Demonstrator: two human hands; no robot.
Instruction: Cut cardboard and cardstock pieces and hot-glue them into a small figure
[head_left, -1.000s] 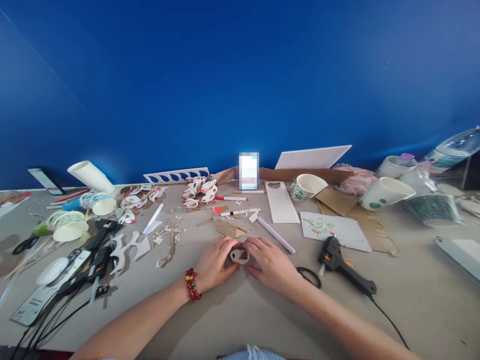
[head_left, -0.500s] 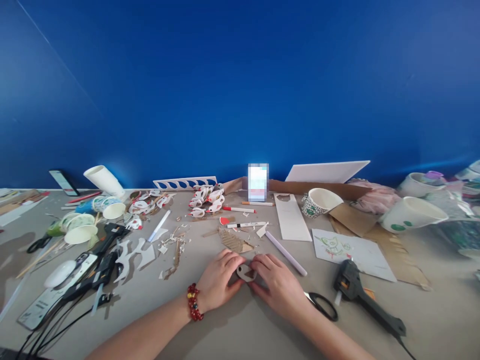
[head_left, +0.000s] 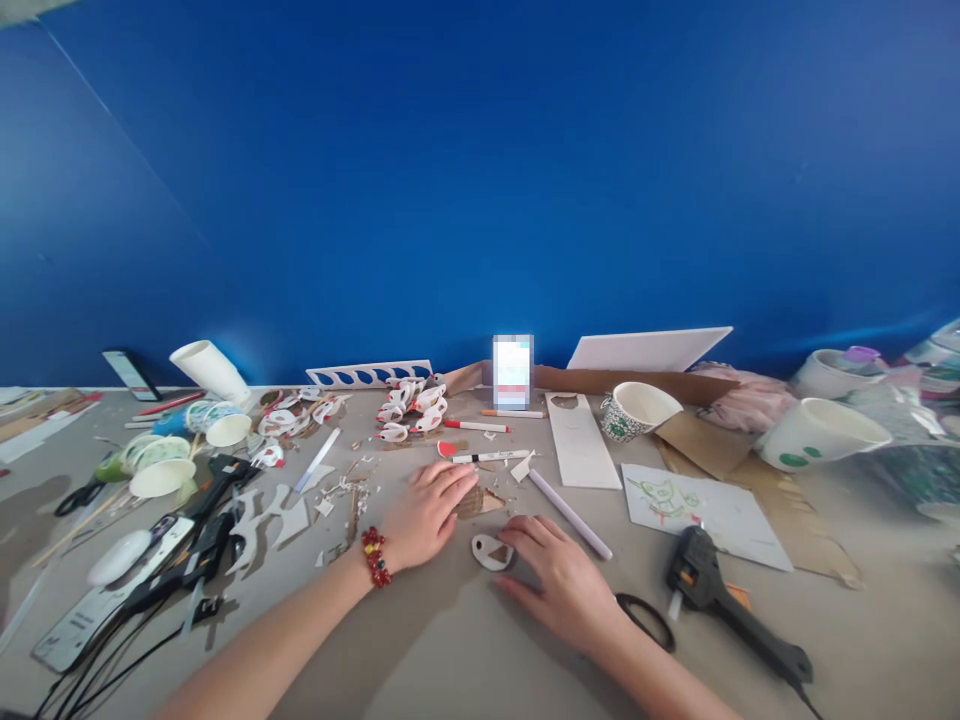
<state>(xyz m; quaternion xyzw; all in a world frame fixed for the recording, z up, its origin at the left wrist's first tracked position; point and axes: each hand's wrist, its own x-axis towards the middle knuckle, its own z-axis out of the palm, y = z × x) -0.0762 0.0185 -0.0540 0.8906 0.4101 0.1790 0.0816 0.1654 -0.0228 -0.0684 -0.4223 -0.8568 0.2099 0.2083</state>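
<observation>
A small white cut-out piece [head_left: 486, 550] with a dark dot like an eye and a brown patch is in front of me. My right hand [head_left: 559, 575] is curved around its right end, index fingertip at its upper edge and thumb apart just below it. My left hand [head_left: 429, 512] is stretched out flat, fingers together, its fingertips at the left side of a torn piece of corrugated cardboard [head_left: 487, 500]. Part of that cardboard is hidden under the fingers. Beyond it are a black-and-white marker [head_left: 491, 457] and a red marker [head_left: 478, 426].
Several finished white bird-like pieces [head_left: 411, 405] lie at the back. A glue gun [head_left: 724, 590] and scissors [head_left: 646, 622] are on the right, with a lilac stick [head_left: 570, 513] nearer the middle. Foam scraps [head_left: 262, 520] and a power strip [head_left: 112, 600] with cables lie on the left.
My left hand has let go of the white piece and moved left and forward to the cardboard. My right hand has loosened and stays beside the piece, which now shows more fully.
</observation>
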